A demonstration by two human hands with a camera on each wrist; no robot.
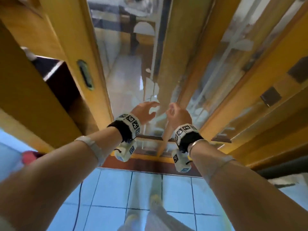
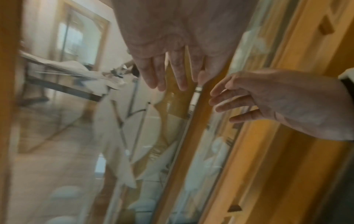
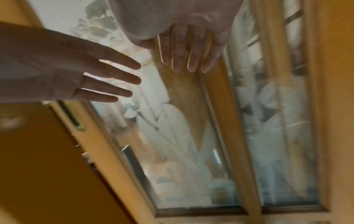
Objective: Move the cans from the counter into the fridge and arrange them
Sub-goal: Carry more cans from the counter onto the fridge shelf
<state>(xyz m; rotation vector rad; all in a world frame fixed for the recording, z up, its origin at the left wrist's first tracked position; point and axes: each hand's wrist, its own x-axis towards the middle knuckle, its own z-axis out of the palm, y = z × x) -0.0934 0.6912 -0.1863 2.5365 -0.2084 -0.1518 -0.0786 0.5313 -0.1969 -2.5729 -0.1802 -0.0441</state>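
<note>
Head view: left hand (image 1: 144, 112) and right hand (image 1: 178, 114), grips loose, empty, before etched glass door (image 1: 133, 80).

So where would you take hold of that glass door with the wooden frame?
Probably the recessed pull in the left stile of the glass door, fingertips hooked in from the front: the frame looks flat, with no knob showing. The left hand and right hand are open, near the middle bar.

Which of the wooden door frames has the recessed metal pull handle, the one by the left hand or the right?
The left door frame, beside the left hand; its dark oval handle sits in the wood. The frame by the right hand shows none.
</note>
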